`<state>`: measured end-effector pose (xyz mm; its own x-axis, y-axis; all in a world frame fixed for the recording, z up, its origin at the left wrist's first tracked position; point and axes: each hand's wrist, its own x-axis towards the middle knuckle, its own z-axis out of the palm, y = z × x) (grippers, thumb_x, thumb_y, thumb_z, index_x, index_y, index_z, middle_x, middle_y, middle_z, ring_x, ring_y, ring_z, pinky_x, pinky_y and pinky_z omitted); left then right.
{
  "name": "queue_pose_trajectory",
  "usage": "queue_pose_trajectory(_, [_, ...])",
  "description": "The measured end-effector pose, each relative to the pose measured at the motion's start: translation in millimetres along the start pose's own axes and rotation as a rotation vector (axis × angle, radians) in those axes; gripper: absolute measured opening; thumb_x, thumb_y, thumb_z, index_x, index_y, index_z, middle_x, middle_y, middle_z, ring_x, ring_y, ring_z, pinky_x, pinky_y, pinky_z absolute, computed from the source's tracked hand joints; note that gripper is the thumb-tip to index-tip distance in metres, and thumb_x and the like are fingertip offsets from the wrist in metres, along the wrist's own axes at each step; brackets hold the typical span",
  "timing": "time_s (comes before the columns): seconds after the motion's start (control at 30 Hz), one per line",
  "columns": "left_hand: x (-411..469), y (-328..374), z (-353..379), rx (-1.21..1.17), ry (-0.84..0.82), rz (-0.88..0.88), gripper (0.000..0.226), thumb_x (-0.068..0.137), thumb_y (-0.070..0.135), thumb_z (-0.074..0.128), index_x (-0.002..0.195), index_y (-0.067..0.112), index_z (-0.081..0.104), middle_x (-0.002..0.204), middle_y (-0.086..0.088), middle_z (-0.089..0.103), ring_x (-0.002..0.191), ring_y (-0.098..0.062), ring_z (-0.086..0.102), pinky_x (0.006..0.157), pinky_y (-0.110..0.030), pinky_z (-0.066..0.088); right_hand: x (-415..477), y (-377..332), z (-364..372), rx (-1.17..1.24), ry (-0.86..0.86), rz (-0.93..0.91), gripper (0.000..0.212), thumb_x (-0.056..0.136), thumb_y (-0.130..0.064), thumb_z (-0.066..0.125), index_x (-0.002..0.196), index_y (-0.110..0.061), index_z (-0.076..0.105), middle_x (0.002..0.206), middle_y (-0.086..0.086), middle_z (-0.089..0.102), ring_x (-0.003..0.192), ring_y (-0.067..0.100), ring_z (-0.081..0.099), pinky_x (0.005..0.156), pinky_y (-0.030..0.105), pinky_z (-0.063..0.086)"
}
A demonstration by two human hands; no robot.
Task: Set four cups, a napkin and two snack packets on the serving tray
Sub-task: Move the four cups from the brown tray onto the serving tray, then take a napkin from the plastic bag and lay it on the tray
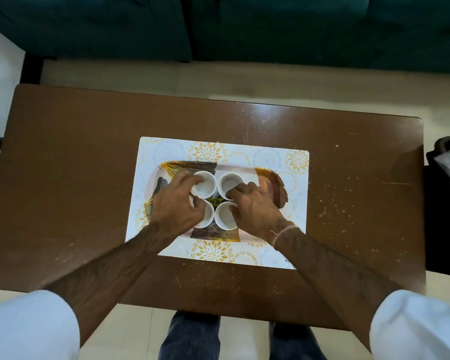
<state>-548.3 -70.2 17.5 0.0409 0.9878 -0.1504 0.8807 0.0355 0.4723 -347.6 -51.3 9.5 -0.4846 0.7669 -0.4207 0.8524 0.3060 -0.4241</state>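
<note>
We see a serving tray point(247, 175), white with gold-and-dark leaf print, lying flat, four white cups point(229, 182) upright on it in a tight two-by-two cluster, all seemingly empty, a dark packet with yellow label point(214, 202) partly showing between them.

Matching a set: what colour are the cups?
White cups, clearest in the head view.

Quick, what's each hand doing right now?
Left hand: fingers on the two left cups; a firm grip cannot be told.
Right hand: fingers on the two right cups; likewise unclear.
</note>
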Motion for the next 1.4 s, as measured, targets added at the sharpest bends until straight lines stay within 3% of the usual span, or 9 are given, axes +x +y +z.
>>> queue_pose_trajectory(0.1, [17,-6,-7,-0.104,0.104,-0.129,0.035,0.089,0.019,0.057,0.121,0.027,0.068,0.123,0.005,0.062,0.106,-0.019,0.064,0.082,-0.037,0.055,1,-2,3,-0.01,0.012,-0.001,0.04,0.093,-0.015,0.058,0.132,-0.011,0.057,0.129,0.015,0.062,0.112,0.034,0.054,0.096,0.043,0.044])
queue_pose_trajectory(0.2, [33,-15,-11,-0.11,0.02,-0.176,0.028,0.095,0.023,0.061,0.12,0.027,0.073,0.126,0.005,0.068,0.114,-0.02,0.064,0.093,-0.038,0.053,0,-6,6,-0.002,0.017,0.013,0.041,0.092,-0.011,0.058,0.132,-0.011,0.055,0.128,0.015,0.063,0.111,0.034,0.055,0.094,0.04,0.044])
queue_pose_trajectory(0.47, [33,-16,-9,-0.067,-0.009,-0.245,0.022,0.095,0.027,0.06,0.111,0.024,0.075,0.118,0.001,0.069,0.104,-0.025,0.065,0.085,-0.046,0.055,-2,-8,10,0.006,0.049,0.023,0.042,0.089,-0.016,0.061,0.131,-0.013,0.055,0.131,0.012,0.06,0.106,0.034,0.061,0.087,0.04,0.051])
queue_pose_trajectory(0.63, [37,0,-9,-0.07,0.075,-0.23,0.023,0.095,0.03,0.056,0.114,0.025,0.067,0.118,0.003,0.063,0.1,-0.021,0.065,0.081,-0.039,0.054,-7,-2,1,0.1,0.279,0.032,0.036,0.093,-0.04,0.057,0.117,-0.013,0.062,0.121,0.009,0.058,0.085,0.029,0.068,0.062,0.035,0.054])
queue_pose_trajectory(0.7, [45,14,-6,-0.107,0.052,-0.156,0.024,0.095,0.029,0.057,0.116,0.022,0.065,0.118,0.002,0.063,0.1,-0.019,0.064,0.083,-0.037,0.055,-3,8,-8,0.134,0.365,0.066,0.034,0.094,-0.042,0.057,0.113,-0.014,0.062,0.118,0.008,0.057,0.083,0.027,0.066,0.064,0.035,0.054])
queue_pose_trajectory(0.9, [87,84,24,-0.115,-0.103,0.013,0.03,0.093,0.023,0.062,0.121,0.015,0.066,0.117,-0.007,0.063,0.1,-0.028,0.062,0.09,-0.042,0.051,-7,71,-38,0.245,0.38,0.16,0.04,0.098,-0.041,0.054,0.13,-0.018,0.052,0.139,0.005,0.048,0.109,0.028,0.062,0.087,0.042,0.058])
queue_pose_trajectory(1.07, [118,169,73,-0.097,-0.21,0.15,0.03,0.092,0.024,0.063,0.12,0.016,0.065,0.115,-0.005,0.064,0.103,-0.025,0.06,0.093,-0.042,0.051,-44,154,-61,0.217,0.447,0.258,0.038,0.098,-0.039,0.052,0.128,-0.015,0.053,0.132,0.009,0.051,0.108,0.028,0.061,0.091,0.044,0.055])
queue_pose_trajectory(1.23, [137,269,136,-0.126,-0.322,0.275,0.017,0.09,0.024,0.061,0.106,0.02,0.068,0.101,0.003,0.061,0.097,-0.021,0.06,0.09,-0.038,0.052,-104,252,-76,0.213,0.504,0.418,0.035,0.098,-0.036,0.053,0.126,-0.015,0.054,0.129,0.007,0.05,0.105,0.023,0.06,0.092,0.034,0.052])
queue_pose_trajectory(1.4, [136,371,200,-0.113,-0.392,0.398,0.015,0.091,0.027,0.061,0.105,0.024,0.066,0.102,0.004,0.06,0.099,-0.018,0.058,0.09,-0.039,0.051,-170,343,-81,0.24,0.598,0.584,0.032,0.097,-0.032,0.056,0.121,-0.011,0.058,0.125,0.01,0.053,0.106,0.027,0.059,0.092,0.038,0.051])
